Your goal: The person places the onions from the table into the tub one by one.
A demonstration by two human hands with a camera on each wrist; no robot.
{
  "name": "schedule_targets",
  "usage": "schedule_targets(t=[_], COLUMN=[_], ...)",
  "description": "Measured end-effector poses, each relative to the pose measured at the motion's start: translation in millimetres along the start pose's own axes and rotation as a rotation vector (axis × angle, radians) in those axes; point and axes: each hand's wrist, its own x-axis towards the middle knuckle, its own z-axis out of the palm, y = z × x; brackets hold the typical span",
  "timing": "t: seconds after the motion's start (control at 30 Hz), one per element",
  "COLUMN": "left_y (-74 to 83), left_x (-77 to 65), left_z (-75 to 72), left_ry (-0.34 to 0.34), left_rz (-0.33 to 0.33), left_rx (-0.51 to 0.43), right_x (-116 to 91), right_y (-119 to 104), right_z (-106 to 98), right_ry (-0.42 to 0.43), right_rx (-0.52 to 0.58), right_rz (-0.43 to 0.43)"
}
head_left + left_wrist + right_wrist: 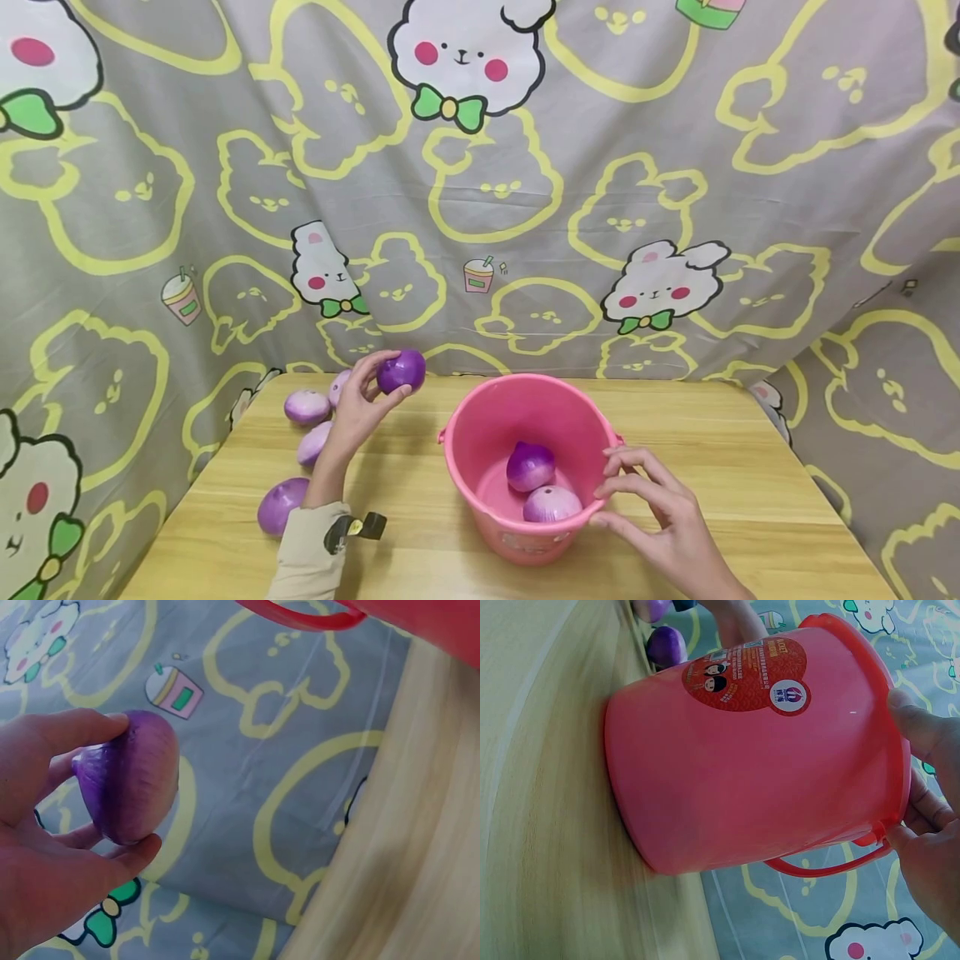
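My left hand (365, 404) holds a purple onion (402, 372) between thumb and fingers, raised above the back left of the table. In the left wrist view this onion (139, 778) shows a dark purple end and a paler side. My right hand (663, 508) grips the right rim of a pink bucket (461, 483), which stands upright. Two onions lie inside it, a dark purple one (531, 467) and a paler one (552, 504). The right wrist view shows the bucket's side (727, 772) with fingers and thumb at its rim.
Several more onions lie on the wooden table (420, 517) at the left, among them a pale one (307, 407) and a purple one (282, 506) beside my left sleeve. A patterned cloth (510, 217) hangs behind the table. The bucket's handle (832, 868) hangs at its far side.
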Motion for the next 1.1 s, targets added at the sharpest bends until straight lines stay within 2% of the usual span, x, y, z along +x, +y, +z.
schedule_targets(t=[0.5, 0.67, 1.1], left_y=[26.5, 32.9, 44.3], left_x=[-5.8, -7.6, -11.4], left_z=[-1.5, -2.3, -1.7], left_ry=[-0.038, -0.063, -0.137], left_rz=[0.008, 0.032, 0.078], left_rx=[-0.015, -0.020, -0.117], right_x=[-0.9, -0.4, 1.6], right_y=[-2.7, -3.4, -4.7], right_z=[0.1, 0.0, 0.2], right_ry=[-0.004, -0.003, -0.005], right_rx=[-0.057, -0.063, -0.058], right_rz=[0.039, 0.045, 0.037])
